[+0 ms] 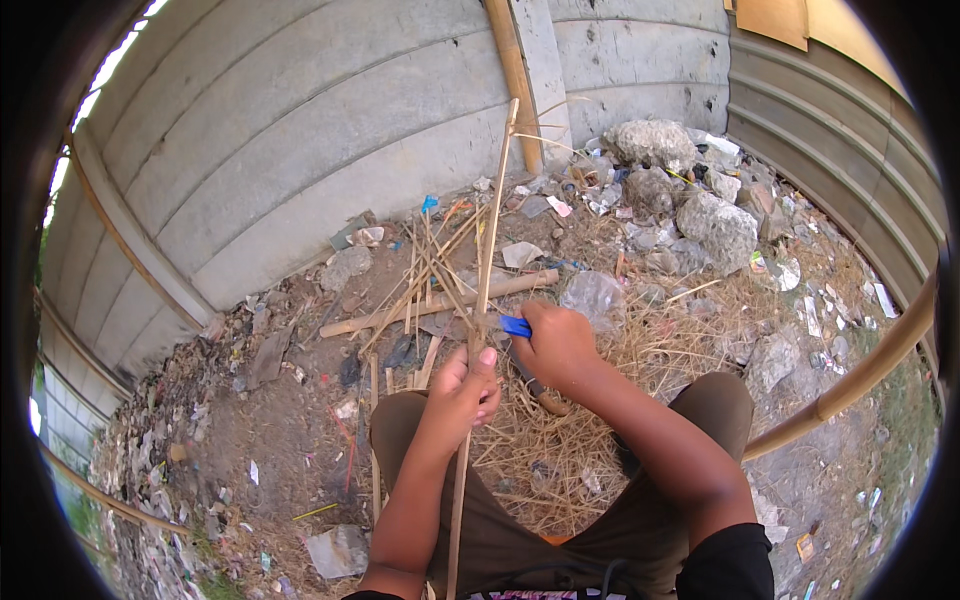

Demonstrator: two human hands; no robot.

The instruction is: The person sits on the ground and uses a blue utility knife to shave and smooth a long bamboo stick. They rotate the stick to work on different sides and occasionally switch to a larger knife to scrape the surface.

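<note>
A long, narrow bamboo strip [495, 215] stands nearly upright between my knees, its far end pointing to the wall and its near end reaching my lap. My left hand [466, 388] is closed around it below its middle, thumb lying along the strip. In my right hand [556, 345] is a blue-handled knife [515, 326], gripped just right of the strip. Its blade meets the strip slightly above my left hand; the cutting edge is hard to make out. Thin curled slivers [548, 130] hang off the strip's far end.
Pale shavings [550, 470] cover the ground between my legs, beside a wooden-handled tool [548, 402]. Ahead lie crossed bamboo strips [435, 265] and a thicker bamboo pole [375, 322]. Rubble chunks [718, 230] and litter line the concrete wall [330, 110]. A bamboo pole [850, 385] slants at right.
</note>
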